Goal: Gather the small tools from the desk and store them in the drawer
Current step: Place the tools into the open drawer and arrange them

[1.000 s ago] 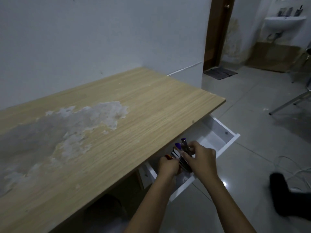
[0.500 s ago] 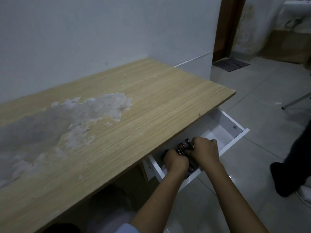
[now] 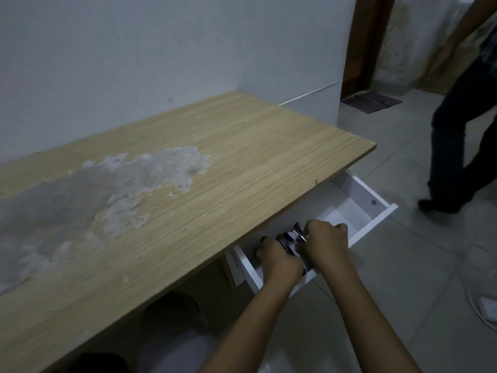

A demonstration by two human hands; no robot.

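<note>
A white drawer [image 3: 376, 220] stands pulled out under the right end of the wooden desk [image 3: 242, 162]. Both of my hands are down inside its near half. My left hand [image 3: 281, 261] and my right hand [image 3: 324, 243] are closed together around a bundle of small tools [image 3: 293, 236], dark and metallic, of which only the tops show between my fingers. The lower part of the bundle is hidden by my hands. The far half of the drawer shows bare white bottom.
The desk top carries only a large worn grey patch [image 3: 107, 189]. A person in dark trousers [image 3: 462, 135] walks on the tiled floor to the right. A white cable and plug [image 3: 486, 305] lie on the floor at the right edge. A doorway with a mat [image 3: 372, 99] is behind.
My hands have sunk lower into the drawer with the tool bundle. The person at the right has stepped further into view. My head has turned slightly.
</note>
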